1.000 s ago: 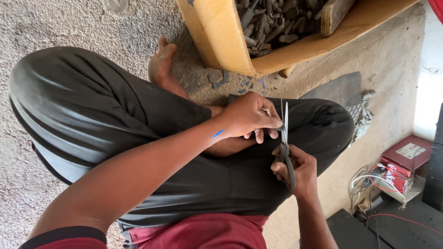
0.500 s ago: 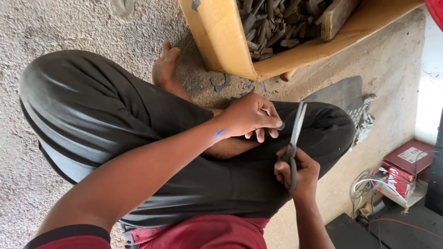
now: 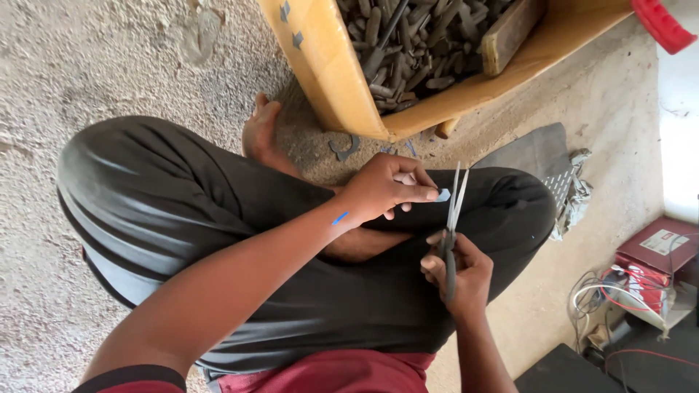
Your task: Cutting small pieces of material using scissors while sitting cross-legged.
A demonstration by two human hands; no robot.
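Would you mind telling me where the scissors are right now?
In the head view, the scissors are right of centre, held in the right hand above the lap, blades slightly open and pointing up beside the small piece pinched by the left hand.

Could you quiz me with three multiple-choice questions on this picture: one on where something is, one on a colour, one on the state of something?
1. Where is the cardboard box?
A. on the floor beyond the knees
B. on the lap
C. behind the person

2. What colour is the scrap in the left hand?
A. red
B. pale blue
C. green

3. How are the scissors in the right hand?
A. shut
B. blades slightly apart
C. lying on the floor

Answers: 1 A, the box sits on the floor past the crossed legs. 2 B, the pinched piece looks pale blue. 3 B, a narrow gap shows between the blades.
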